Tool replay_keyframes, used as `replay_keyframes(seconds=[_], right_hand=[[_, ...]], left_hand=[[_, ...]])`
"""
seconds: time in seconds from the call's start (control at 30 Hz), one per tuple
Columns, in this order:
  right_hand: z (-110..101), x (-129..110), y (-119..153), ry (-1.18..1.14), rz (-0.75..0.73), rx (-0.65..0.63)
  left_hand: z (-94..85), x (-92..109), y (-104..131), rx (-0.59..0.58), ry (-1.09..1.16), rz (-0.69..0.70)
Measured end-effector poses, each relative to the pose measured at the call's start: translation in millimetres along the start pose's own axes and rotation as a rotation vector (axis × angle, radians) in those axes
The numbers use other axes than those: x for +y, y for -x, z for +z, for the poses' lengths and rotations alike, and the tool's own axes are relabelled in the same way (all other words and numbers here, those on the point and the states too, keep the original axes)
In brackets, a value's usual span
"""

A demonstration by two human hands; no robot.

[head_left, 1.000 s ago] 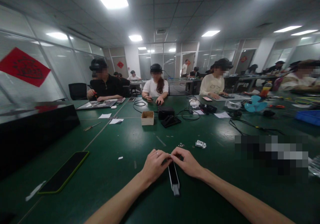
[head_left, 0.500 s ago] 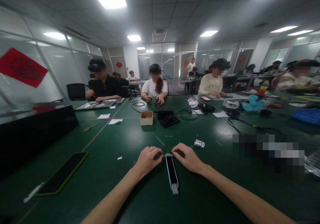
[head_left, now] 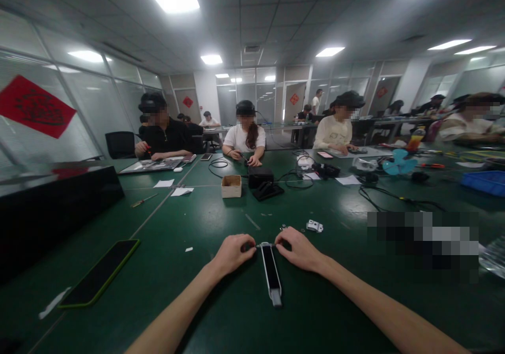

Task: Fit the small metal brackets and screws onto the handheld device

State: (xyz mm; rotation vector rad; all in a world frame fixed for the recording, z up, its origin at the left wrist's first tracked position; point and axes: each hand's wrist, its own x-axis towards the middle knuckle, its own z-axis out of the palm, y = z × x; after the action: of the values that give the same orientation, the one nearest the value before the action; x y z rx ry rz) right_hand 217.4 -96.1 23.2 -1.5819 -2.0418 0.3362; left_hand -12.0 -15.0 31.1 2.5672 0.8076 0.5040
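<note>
A slim, white-edged device with a black face (head_left: 270, 270) lies lengthwise on the green table, its grey end towards me. My left hand (head_left: 235, 253) is closed in a pinch at the left of the device's far end. On the opposite side, my right hand (head_left: 298, 249) is pinched too, fingertips close to the same end. Whatever the fingertips grip is too small to make out. Just beyond my right hand lie tiny metal pieces (head_left: 283, 228). A white bracket-like part (head_left: 314, 226) rests farther right.
To the left are a green-edged phone (head_left: 100, 274), a white scrap (head_left: 189, 249) and a screwdriver (head_left: 144, 201). Ahead stand a small open box (head_left: 231, 186) and a black box (head_left: 260, 177). Blue fan blades (head_left: 399, 163) and cables lie right. People sit across the table.
My right hand has shifted slightly right and its fingers curl lower, uncovering the tiny metal pieces. My left hand's fingers have dipped a little. The device stays in place.
</note>
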Motion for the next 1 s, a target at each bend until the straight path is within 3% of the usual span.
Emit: replay_keyframes(seconds=[0.63, 0.83, 1.0], right_hand=[[6.9, 9.1, -1.7, -0.017, -0.046, 0.029], [-5.2, 13.9, -4.8, -0.091, 0.043, 0.191], [-15.7, 39.7, -7.9, -0.099, 0.135, 0.287]], left_hand=[[11.7, -4.2, -1.5, 0.019, 0.052, -0.020], [7.0, -0.9, -1.0, 0.000, 0.020, -0.047], [3.9, 1.3, -0.2, 0.008, 0.007, -0.051]])
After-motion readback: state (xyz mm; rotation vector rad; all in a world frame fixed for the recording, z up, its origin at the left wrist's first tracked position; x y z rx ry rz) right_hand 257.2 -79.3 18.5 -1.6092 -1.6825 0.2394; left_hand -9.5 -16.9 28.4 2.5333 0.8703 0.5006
